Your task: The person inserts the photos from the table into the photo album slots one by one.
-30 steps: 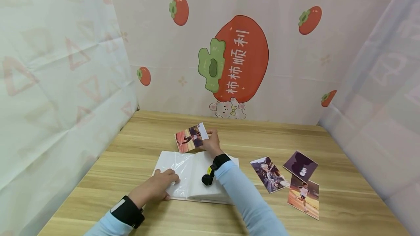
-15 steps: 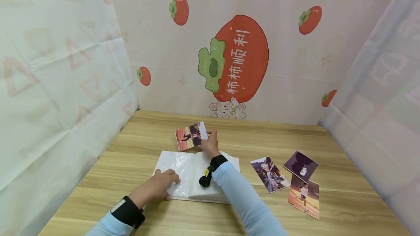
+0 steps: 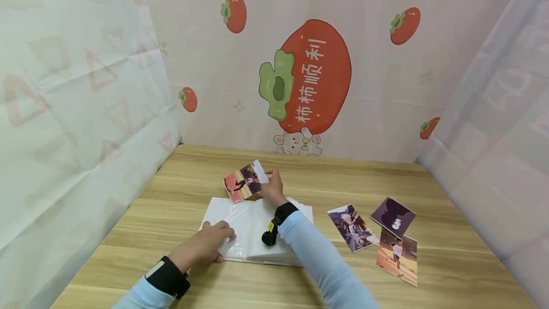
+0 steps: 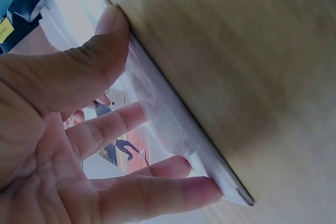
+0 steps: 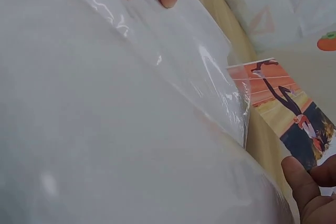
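Note:
A photo album with clear plastic sleeves lies spread out on the table. My left hand rests on its left page, fingers extended over the plastic and thumb at the near edge, as the left wrist view shows. Beyond the album's far edge, my right hand pinches the white-bordered end of a photo picturing a runner on a red track. In the right wrist view, one corner of this photo overlaps the clear sleeve at the page's edge; whether it is inside the sleeve I cannot tell.
Right of the album lie three more photos: one of a figure in white headwear, a dark purple one, and a running figure partly under the purple one. Patterned curtains stand behind and at both sides of the wooden table.
My right hand first drew the photo slightly up, then moved it left and down, so its lower corner now meets the album's far edge. The left hand has stayed put.

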`<act>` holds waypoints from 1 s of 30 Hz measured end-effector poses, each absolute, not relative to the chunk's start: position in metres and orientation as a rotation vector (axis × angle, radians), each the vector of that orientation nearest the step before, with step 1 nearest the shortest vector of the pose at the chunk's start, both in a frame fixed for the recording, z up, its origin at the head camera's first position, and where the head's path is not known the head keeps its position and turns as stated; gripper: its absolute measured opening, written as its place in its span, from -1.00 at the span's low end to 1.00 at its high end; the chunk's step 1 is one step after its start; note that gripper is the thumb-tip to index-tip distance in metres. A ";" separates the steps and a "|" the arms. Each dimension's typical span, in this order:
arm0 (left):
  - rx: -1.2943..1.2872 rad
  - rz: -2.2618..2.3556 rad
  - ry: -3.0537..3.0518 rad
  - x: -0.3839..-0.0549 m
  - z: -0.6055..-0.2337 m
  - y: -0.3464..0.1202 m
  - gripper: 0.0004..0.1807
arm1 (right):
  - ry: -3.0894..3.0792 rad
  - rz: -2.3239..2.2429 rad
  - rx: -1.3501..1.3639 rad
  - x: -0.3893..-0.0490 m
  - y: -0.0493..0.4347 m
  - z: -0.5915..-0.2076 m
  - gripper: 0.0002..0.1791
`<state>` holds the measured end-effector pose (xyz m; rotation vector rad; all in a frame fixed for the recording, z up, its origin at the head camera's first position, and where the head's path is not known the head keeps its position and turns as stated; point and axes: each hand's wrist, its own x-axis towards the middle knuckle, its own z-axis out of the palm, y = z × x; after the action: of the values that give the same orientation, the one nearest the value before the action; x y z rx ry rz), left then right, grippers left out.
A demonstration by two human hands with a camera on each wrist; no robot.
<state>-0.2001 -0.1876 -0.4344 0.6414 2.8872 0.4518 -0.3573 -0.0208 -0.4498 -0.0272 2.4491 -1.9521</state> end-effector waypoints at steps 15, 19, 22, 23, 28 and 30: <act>0.557 0.457 2.866 -0.199 -0.435 -0.188 -0.49 | 2.599 -1.876 -0.046 -0.368 -0.003 -0.444 -0.47; 0.556 0.449 2.865 -0.200 -0.436 -0.187 -0.50 | 2.566 -1.874 -0.022 -0.370 0.000 -0.444 -0.48; 0.554 0.438 2.868 -0.200 -0.436 -0.187 -0.50 | 2.513 -1.882 -0.013 -0.370 0.001 -0.444 -0.49; 0.558 0.434 2.870 -0.200 -0.436 -0.188 -0.50 | 2.500 -1.886 -0.021 -0.370 0.001 -0.443 -0.50; 0.608 0.421 2.884 -0.200 -0.437 -0.188 -0.51 | 2.433 -1.844 -0.103 -0.367 0.001 -0.438 -0.47; 0.622 0.422 2.885 -0.200 -0.436 -0.187 -0.51 | 2.434 -1.768 -0.169 -0.365 0.001 -0.436 -0.45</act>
<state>-0.2002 -0.1873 -0.4364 0.6218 2.8850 0.4217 -0.3655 0.0008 -0.4362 -0.1695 2.4339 -1.7681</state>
